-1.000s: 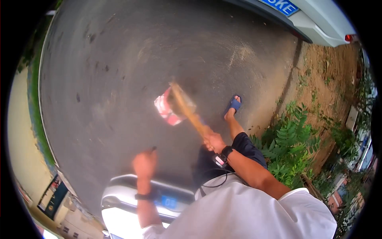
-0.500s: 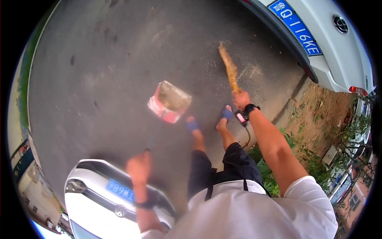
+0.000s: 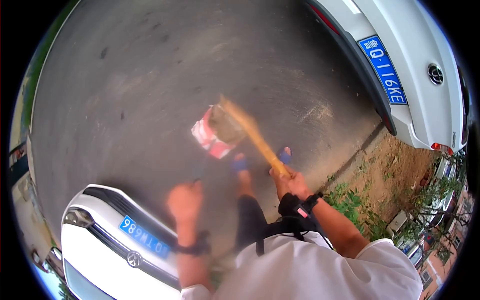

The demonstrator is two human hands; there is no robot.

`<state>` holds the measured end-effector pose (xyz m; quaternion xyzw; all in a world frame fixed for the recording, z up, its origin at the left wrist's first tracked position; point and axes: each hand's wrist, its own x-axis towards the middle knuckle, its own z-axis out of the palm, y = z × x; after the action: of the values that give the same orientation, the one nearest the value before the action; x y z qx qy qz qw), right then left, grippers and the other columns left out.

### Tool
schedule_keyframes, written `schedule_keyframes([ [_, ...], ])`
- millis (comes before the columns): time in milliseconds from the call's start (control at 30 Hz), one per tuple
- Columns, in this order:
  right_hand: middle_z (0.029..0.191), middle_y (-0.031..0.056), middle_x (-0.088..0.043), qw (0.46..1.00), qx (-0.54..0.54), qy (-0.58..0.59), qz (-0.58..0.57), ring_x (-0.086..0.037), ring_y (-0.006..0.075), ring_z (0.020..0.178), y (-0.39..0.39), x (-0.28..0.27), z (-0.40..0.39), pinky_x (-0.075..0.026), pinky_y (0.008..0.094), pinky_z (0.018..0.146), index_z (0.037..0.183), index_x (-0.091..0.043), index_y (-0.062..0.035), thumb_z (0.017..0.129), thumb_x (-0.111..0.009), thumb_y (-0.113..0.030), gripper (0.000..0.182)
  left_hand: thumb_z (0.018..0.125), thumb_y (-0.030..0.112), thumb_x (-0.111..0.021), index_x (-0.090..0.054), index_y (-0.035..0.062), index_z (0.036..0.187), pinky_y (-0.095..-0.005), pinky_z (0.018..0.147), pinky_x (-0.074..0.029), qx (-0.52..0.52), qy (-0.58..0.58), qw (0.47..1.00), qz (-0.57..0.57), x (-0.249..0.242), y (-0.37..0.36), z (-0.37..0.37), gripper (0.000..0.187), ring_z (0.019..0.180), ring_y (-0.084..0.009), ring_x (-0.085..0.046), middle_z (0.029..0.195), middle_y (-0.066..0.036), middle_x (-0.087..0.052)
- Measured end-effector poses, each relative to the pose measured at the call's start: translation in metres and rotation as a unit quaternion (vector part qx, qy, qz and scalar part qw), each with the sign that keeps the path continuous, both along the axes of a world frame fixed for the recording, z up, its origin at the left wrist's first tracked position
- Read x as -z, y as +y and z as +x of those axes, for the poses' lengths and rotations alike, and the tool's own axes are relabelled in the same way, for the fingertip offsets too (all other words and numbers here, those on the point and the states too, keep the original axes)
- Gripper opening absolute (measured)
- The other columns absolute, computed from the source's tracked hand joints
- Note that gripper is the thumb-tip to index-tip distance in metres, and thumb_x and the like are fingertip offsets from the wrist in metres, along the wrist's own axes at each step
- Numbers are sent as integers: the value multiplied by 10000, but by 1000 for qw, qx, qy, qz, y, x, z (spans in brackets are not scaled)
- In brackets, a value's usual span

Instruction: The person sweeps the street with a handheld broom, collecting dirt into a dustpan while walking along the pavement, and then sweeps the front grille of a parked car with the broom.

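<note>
My right hand point(image 3: 291, 183) is closed around the handle end of a yellow straw broom point(image 3: 252, 135). The broom slants up and left, its far end overlapping the rim of a red-and-white dustpan point(image 3: 204, 131) that looks like a cut-open container with a greyish inside. My left hand point(image 3: 185, 201), blurred by motion, forms a fist around a thin dark handle. That handle points toward the dustpan, though blur hides most of its length. My feet in blue slippers point(image 3: 285, 156) are just below the dustpan in the view.
Grey pavement point(image 3: 145, 105) spreads around me, with pale scattered debris point(image 3: 317, 111) at right. A white car point(image 3: 107, 245) stands at lower left, another white car point(image 3: 425, 100) at upper right. A kerb point(image 3: 357, 152) borders bare soil point(image 3: 387, 167) and green plants point(image 3: 347, 202).
My right hand has drawn the broom left and toward me, from the debris by the kerb to the dustpan. My left hand has shifted slightly right in the view.
</note>
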<state>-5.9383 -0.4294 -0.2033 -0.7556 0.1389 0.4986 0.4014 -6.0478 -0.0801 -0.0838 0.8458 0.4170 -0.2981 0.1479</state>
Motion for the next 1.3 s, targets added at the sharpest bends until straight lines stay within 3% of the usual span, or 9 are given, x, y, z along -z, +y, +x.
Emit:
schedule_keyframes([
  [67,813,168,-683,989,-58,-126,-47,-681,267,778,4,24,19,-522,371,708,1225,-602,28,892,-644,-261,443,858,394,-616,-704,44,787,-471,698,-528,-16,-46,999,7,3,0,-4,368,749,-409,-652,748,-200,-664],
  [167,664,85,-638,959,-170,-216,-69,-613,170,518,33,43,78,-484,335,507,1315,-584,-99,916,-623,-282,440,853,393,-638,-672,21,738,-471,691,-522,-45,-80,996,7,3,1,-17,391,736,-418,-643,712,-204,-649],
  [233,742,167,-678,907,-237,-335,-99,-690,316,672,71,49,113,-524,419,630,1234,-607,-72,900,-606,-297,403,855,391,-641,-669,17,741,-468,692,-521,-55,-71,996,2,-1,4,-26,392,739,-416,-644,709,-205,-648],
  [300,833,210,-688,909,-267,-295,-122,-670,417,849,108,64,148,-522,477,741,1164,-617,-56,874,-608,-302,380,858,387,-645,-671,15,751,-466,693,-521,-95,-76,993,2,-6,5,-36,388,743,-415,-646,716,-206,-651],
  [500,818,223,-677,860,-387,-312,-118,-671,410,824,160,126,112,-534,474,733,1003,-662,-32,831,-626,-284,307,863,390,-650,-690,26,788,-463,698,-523,-159,-71,984,23,8,10,-48,374,761,-413,-657,744,-206,-666],
  [600,925,224,-688,890,-440,-98,-69,-642,442,914,141,80,63,-519,486,779,1042,-665,-28,841,-571,-265,324,861,394,-648,-700,26,793,-467,717,-529,-151,-74,985,27,6,7,-40,378,777,-412,-663,753,-206,-673],
  [767,856,215,-685,913,-341,-223,24,-672,309,713,69,14,9,-529,396,658,1203,-626,-75,844,-642,-312,431,854,394,-644,-715,16,815,-476,753,-535,-174,-39,984,-11,-6,17,-38,387,809,-408,-671,802,-213,-688],
  [1000,636,32,-568,990,-111,-1,-81,-496,107,443,9,-64,65,-397,286,396,1166,-654,-70,893,-666,-324,373,862,376,-624,-726,14,822,-480,768,-534,-152,-65,986,-31,-1,24,-53,379,822,-413,-669,826,-221,-686],
  [1300,607,49,-580,983,18,17,-183,-557,167,506,-130,-100,124,-447,330,474,745,-631,-38,807,-773,-203,227,864,451,-582,-732,34,871,-478,810,-531,-134,-43,988,-60,-1,57,-82,443,887,-409,-660,882,-215,-687],
])
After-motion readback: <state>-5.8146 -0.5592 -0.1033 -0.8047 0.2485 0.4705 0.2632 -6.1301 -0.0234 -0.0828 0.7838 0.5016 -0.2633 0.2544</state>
